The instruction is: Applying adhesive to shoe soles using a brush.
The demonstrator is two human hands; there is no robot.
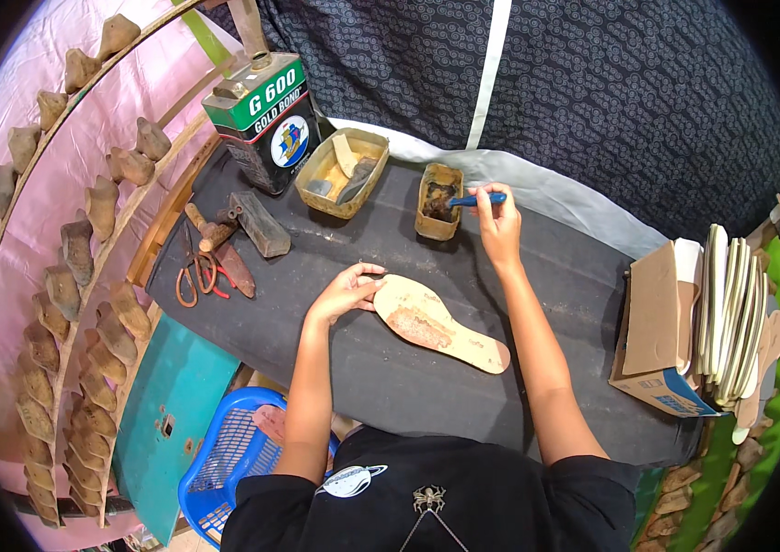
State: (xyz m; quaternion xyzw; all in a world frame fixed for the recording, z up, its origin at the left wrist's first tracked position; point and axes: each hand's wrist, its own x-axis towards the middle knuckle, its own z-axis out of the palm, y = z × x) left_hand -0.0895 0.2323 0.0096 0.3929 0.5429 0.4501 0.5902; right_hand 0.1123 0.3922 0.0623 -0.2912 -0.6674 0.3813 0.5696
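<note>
Black patterned cloth [629,101] hangs at the far side of your table [583,276], whose top is also covered in dark material. At your left side stand long curved rows of brown shoe forms [63,292]. On the right part of the table you have an open cardboard box [652,322], and many pale soles [726,322] are standing packed together in it. Near your left elbow, lower than the table, there is a blue basket [189,483]. A green and black metal can [256,152] stands at the far left, and beside it is a yellowish tub [325,204] with some loose pieces inside.

One single tan sole [422,317], with a rough brown patch on its face, lies between your two forearms. Its wide end is turned to your left hand [348,293], and its narrow end comes just beside your right forearm. Your left thumb touches the edge of the wide end; the forefinger is spread away from it, reaching past this edge. Whether the other fingers go under the sole, I cannot tell.

Farther away is a small tub [434,230] with dark stains. Your right hand [498,230] is just beside it, thumb and fingers pinching the blue handle of a brush [477,200], whose working end is inside this tub. These right fingers are well apart from the sole.
</note>
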